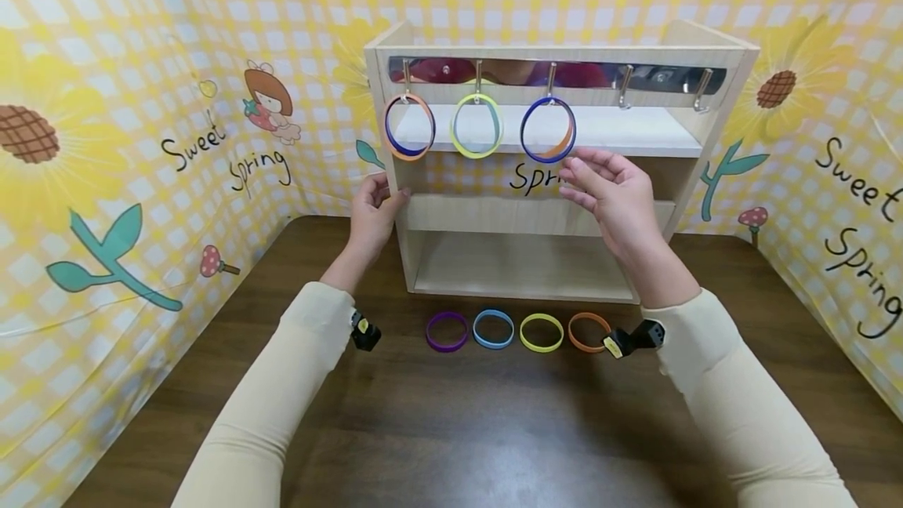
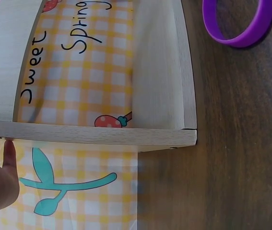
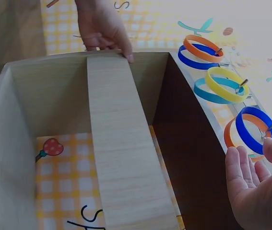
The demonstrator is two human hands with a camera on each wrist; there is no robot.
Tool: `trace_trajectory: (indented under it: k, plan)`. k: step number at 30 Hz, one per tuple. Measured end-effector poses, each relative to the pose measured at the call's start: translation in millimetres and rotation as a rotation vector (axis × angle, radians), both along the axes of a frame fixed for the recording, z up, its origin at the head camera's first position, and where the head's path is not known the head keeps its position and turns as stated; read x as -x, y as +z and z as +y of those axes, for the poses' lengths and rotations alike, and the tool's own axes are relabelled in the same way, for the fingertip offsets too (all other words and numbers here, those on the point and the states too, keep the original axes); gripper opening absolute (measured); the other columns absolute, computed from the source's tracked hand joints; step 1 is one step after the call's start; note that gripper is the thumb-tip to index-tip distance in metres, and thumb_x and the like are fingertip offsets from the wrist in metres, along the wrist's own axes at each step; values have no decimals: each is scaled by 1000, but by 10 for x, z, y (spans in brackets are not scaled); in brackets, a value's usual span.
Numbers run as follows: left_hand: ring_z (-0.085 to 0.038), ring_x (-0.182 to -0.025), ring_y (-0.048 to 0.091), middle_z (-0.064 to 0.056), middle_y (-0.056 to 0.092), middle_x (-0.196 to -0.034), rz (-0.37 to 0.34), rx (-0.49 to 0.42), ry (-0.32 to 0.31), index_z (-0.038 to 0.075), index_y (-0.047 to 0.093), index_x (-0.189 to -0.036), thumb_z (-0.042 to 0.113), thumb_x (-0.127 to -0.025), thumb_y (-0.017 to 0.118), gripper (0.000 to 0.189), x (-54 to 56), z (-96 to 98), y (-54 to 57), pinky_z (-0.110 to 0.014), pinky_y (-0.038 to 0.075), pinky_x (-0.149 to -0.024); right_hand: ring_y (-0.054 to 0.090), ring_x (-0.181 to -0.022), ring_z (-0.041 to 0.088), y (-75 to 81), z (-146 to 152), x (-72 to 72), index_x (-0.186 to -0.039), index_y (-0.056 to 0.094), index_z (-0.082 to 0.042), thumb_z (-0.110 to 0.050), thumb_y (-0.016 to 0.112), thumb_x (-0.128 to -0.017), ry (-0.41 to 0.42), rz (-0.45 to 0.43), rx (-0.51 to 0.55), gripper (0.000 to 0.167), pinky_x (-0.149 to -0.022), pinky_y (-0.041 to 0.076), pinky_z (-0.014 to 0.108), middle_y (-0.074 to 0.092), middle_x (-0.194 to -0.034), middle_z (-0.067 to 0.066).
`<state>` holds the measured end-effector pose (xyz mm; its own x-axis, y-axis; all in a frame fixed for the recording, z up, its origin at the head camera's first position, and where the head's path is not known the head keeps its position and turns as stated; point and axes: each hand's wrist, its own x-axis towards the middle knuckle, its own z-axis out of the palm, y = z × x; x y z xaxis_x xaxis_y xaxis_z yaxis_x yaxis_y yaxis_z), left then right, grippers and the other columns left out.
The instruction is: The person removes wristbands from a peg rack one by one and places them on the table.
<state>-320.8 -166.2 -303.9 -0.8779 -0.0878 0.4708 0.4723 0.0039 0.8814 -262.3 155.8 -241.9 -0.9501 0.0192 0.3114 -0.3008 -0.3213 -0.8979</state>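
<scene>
My left hand grips the left side panel of a wooden shelf, its thumb over the front edge. My right hand is beside the lower right of a blue wristband on the third hook, with an orange one behind it. Its fingers are loosely extended, pinching nothing; whether the thumb touches the blue band I cannot tell. On the first hook hang an orange wristband and a blue one. A yellow wristband and a light blue one share the second hook.
Two bare hooks are at the right of the metal strip. Before the shelf, purple, light blue, yellow and orange wristbands lie in a row on the brown table. Patterned cloth surrounds it.
</scene>
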Motion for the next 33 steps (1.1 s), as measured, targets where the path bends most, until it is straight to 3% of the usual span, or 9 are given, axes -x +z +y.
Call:
trace_trajectory:
  k: [6, 13, 21, 33]
  plan:
    - [-12, -97, 56, -13, 59, -112, -2, -9, -8, -14, 49, -124, -2, -90, 62, 39, -8, 8, 5, -25, 47, -80, 67, -93, 20, 62, -43, 43, -114, 60, 2, -11, 71, -88, -4, -11, 25, 32, -79, 54, 30, 66, -106, 12]
    - [-13, -97, 57, 1, 60, -103, -11, -10, -7, -7, 53, -120, -1, -89, 63, 33, 7, 2, 1, -26, 47, -80, 68, -92, 20, 126, -79, 76, -116, 59, 1, -11, 70, -89, -16, -28, 31, 32, -78, 55, 30, 62, -114, 15]
    - [-12, -96, 57, -1, 59, -105, -4, -11, -13, -14, 48, -125, -2, -90, 62, 40, 23, 1, -12, -25, 47, -79, 69, -91, 19, 141, -86, 81, -115, 61, 0, -11, 70, -89, -43, -55, 11, 30, -77, 55, 31, 62, -116, 15]
    - [-12, -96, 57, -1, 59, -104, 4, -25, -7, -15, 48, -125, -4, -89, 62, 40, 14, 13, -11, -25, 47, -79, 70, -89, 20, 181, -96, 62, -111, 62, 1, -12, 70, -88, -54, -76, 14, 27, -75, 55, 31, 65, -112, 13]
